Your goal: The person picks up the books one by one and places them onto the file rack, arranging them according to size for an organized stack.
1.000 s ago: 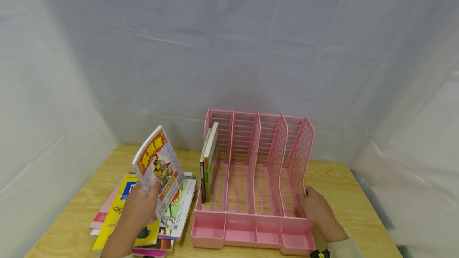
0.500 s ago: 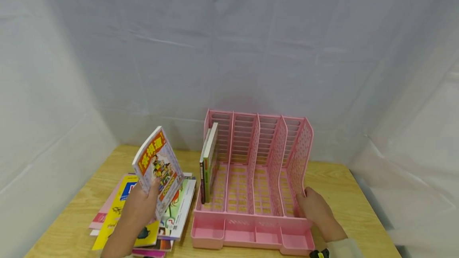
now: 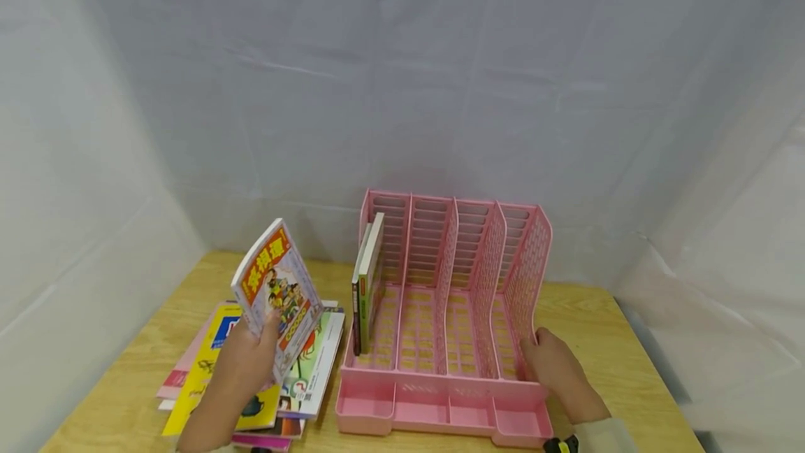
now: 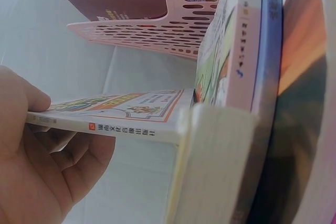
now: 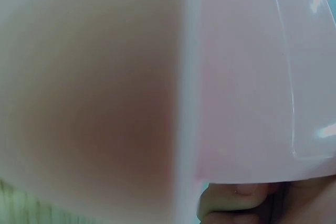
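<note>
My left hand [image 3: 242, 362] holds a thin paperback book [image 3: 286, 296] tilted up over a pile of books, thumb on its colourful cover and fingers behind. The left wrist view has the book's white spine [image 4: 121, 129] side on, with its lower end at the pile. On the right, my right hand [image 3: 556, 369] grips the outer side panel of a pink plastic book rack [image 3: 421, 384]; some of its fingers [image 5: 231, 198] show below the rack's edge in the right wrist view. Two books [image 3: 367, 292] stand upright in the rack's leftmost compartment.
Left of the rack lies an uneven pile with a yellow book [image 3: 210, 355] and a white-and-green book [image 3: 321, 362] on top. Small trays [image 3: 418, 407] line the rack's front. The wooden table [image 3: 604, 327] is bounded by grey-white sheets [image 3: 402, 89] behind and on both sides.
</note>
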